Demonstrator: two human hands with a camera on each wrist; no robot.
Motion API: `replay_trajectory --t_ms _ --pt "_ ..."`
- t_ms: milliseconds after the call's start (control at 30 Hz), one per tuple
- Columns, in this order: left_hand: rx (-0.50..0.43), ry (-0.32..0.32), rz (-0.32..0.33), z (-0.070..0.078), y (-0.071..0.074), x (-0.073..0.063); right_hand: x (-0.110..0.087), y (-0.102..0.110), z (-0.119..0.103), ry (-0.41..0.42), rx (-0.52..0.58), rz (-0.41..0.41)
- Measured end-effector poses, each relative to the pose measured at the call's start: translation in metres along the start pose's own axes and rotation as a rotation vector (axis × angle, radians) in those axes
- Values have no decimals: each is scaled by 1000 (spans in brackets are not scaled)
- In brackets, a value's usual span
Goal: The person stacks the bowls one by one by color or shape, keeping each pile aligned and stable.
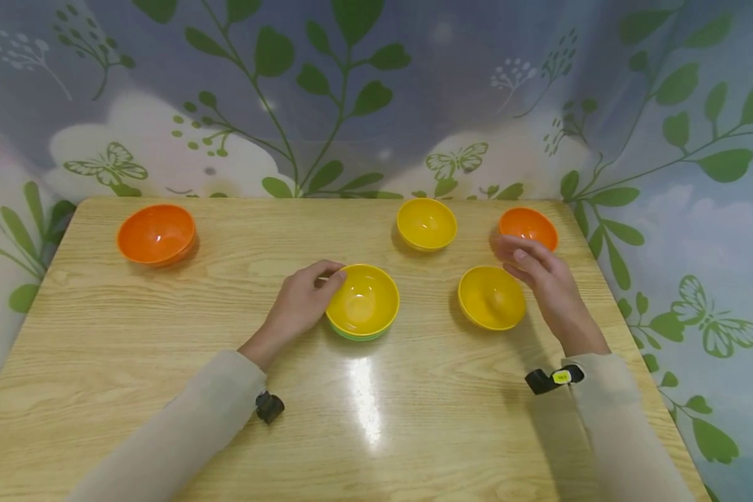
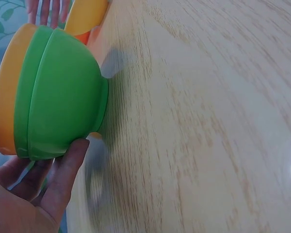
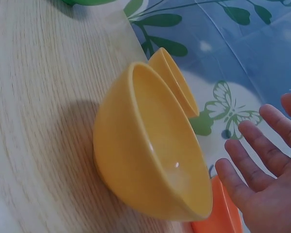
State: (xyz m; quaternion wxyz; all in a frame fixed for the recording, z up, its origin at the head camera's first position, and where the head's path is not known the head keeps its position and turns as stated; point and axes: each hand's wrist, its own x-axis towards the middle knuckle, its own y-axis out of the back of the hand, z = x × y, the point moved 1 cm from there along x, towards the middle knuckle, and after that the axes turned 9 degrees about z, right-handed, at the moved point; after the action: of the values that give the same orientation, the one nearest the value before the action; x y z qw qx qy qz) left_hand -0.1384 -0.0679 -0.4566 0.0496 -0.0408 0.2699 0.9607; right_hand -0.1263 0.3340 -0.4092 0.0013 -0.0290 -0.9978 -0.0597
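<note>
A yellow bowl (image 1: 362,300) sits nested on top of green bowls (image 2: 65,97) in a stack at the middle of the table. My left hand (image 1: 307,293) grips this stack from its left side, thumb at the yellow rim and fingers against the green wall. My right hand (image 1: 549,286) hovers at the right with its fingers extended, holding nothing. Just left of it stands another yellow bowl (image 1: 491,298), and behind it an orange bowl (image 1: 528,226) is partly hidden by the fingers.
A third yellow bowl (image 1: 426,224) stands near the table's back edge. At the far left is a larger orange bowl (image 1: 157,235). The wooden table (image 1: 132,335) meets a leaf-patterned curtain (image 1: 376,104) at the back and right.
</note>
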Motion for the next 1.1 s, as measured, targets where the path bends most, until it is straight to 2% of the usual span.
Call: replay_trajectory --t_ms 233,667,867,1100 --pt "-9 -5 -4 1 1 -1 -1 7 9 -1 33 15" --pt "-12 14 -10 2 2 -2 -4 8 27 -131 -115 59" --pt "-9 13 -7 1 2 -2 -7 11 32 -201 -219 33" --pt "-12 10 -10 3 2 -2 -8 15 40 -293 -280 -29"
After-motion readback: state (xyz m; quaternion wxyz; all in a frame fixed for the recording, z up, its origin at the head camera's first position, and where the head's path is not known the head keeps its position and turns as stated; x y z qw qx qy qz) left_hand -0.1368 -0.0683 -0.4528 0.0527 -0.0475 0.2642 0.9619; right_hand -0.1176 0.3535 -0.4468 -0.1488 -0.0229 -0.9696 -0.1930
